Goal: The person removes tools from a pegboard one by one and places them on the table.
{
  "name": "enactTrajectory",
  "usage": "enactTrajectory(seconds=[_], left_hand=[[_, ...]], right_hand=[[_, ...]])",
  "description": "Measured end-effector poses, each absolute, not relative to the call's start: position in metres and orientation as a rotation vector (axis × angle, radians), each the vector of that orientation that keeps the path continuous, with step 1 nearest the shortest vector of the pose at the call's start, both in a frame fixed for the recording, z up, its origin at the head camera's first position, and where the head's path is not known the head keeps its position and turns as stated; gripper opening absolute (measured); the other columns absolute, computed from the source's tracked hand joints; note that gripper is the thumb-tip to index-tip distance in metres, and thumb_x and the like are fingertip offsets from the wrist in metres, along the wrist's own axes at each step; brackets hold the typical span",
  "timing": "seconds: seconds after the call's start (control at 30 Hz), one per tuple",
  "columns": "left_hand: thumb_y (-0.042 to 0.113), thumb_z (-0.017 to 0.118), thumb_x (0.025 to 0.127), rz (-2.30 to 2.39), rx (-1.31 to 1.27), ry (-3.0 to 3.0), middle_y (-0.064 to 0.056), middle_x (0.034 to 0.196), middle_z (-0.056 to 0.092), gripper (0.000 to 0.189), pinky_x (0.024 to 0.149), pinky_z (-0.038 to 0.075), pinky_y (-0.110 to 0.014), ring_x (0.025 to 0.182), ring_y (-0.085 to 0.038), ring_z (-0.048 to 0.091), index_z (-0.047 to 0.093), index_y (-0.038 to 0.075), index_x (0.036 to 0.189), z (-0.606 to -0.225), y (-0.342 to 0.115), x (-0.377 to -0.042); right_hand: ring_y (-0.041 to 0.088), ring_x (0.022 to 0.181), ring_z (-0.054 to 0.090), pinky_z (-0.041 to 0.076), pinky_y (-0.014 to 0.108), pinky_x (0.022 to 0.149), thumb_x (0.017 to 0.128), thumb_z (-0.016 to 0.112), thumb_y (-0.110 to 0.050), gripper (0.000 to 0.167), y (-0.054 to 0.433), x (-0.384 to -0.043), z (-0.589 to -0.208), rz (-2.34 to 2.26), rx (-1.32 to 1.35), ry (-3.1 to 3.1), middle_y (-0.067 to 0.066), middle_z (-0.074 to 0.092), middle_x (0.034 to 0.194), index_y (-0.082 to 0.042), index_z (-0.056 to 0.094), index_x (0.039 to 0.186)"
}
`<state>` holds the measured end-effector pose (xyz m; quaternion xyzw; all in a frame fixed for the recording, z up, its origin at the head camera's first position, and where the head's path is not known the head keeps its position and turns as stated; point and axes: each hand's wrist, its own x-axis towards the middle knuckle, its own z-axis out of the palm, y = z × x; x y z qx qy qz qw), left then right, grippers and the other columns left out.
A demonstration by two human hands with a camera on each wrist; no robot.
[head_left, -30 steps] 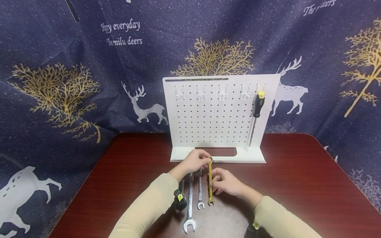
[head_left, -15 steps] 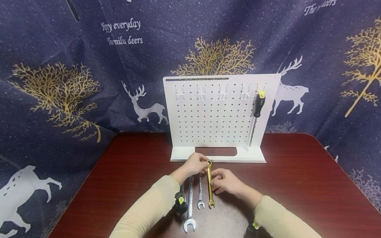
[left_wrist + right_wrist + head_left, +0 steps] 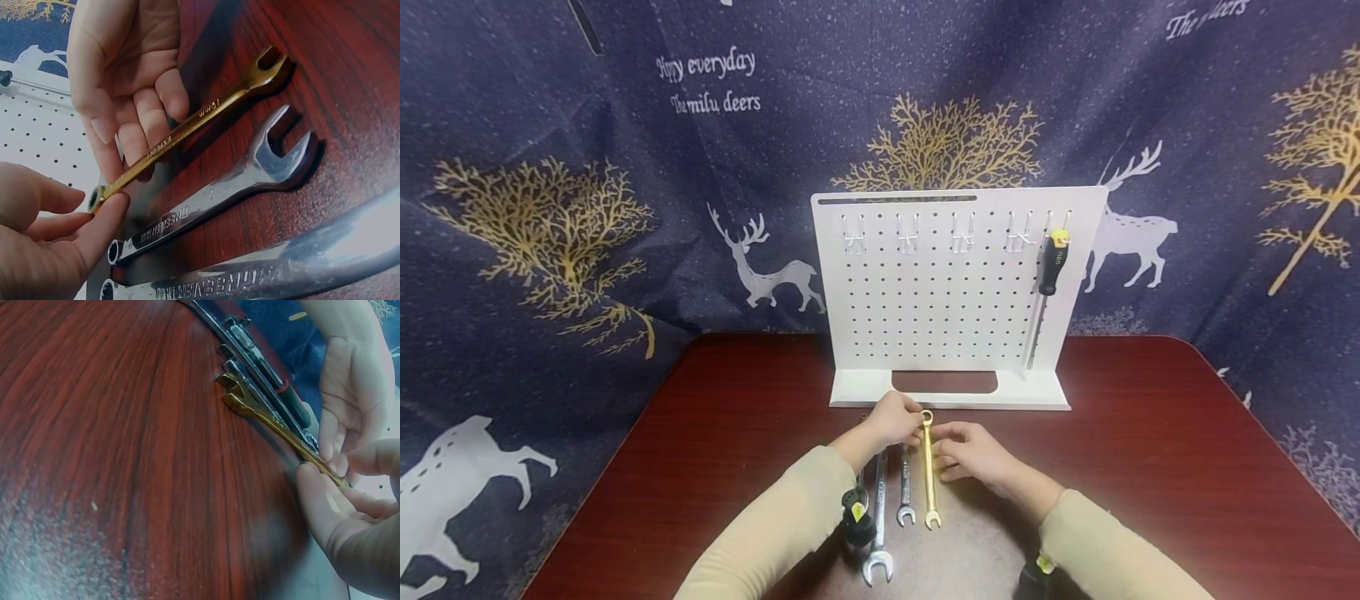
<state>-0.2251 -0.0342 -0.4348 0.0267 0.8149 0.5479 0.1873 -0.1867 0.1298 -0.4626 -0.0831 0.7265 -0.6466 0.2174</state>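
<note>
A gold combination wrench [image 3: 929, 475] slants just over the dark red table, its ring end toward the pegboard. My left hand [image 3: 891, 419] pinches that ring end, which shows between the fingertips in the left wrist view. My right hand [image 3: 973, 457] is beside the shaft with loosely bent fingers [image 3: 149, 119]. Some of its fingertips touch or lie just behind the shaft, while the thumb stays apart. Left of the gold wrench lie a smaller silver wrench [image 3: 906, 492] and a larger silver wrench [image 3: 880, 517], their upper ends partly hidden by my left hand in the head view.
A white pegboard [image 3: 925, 317] stands at the back, with several clear hooks [image 3: 962, 237] along its top. From the rightmost hangs a black and yellow screwdriver [image 3: 1053, 265]. A dark-handled tool with a red ring [image 3: 294, 406] lies beyond the silver wrenches in the right wrist view.
The gold wrench and my left hand have come slightly nearer and lower, away from the pegboard. My right hand stays almost in place beside the shaft. The silver wrenches have not moved.
</note>
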Motion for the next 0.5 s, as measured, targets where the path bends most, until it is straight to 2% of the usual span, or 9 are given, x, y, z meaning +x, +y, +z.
enactTrajectory(seconds=[0.27,0.5], left_hand=[[-0.002,0.052,0.091,1.546,0.045,2.318,-0.02,0.089,0.062,0.028,0.068,0.06,-0.028,0.072,-0.021,0.066,0.056,-0.017,0.114,-0.4325,-0.0324,-0.2203],[0.001,0.054,0.09,1.544,0.026,2.334,-0.018,0.089,0.061,0.028,0.07,0.061,-0.029,0.076,-0.023,0.068,0.058,-0.016,0.111,-0.4334,-0.0302,-0.218]], right_hand=[[0.018,0.078,0.068,0.061,0.037,0.07,0.087,0.05,-0.006,0.05,0.1285,-0.1864,-0.46,-1.793,-0.2,1.993,0.025,0.066,0.101,0.018,0.04,0.13],[0.026,0.092,0.069,0.06,0.039,0.073,0.09,0.048,-0.008,0.044,0.1281,-0.1865,-0.4551,-1.794,-0.17,2.007,0.028,0.064,0.109,0.018,0.046,0.125]])
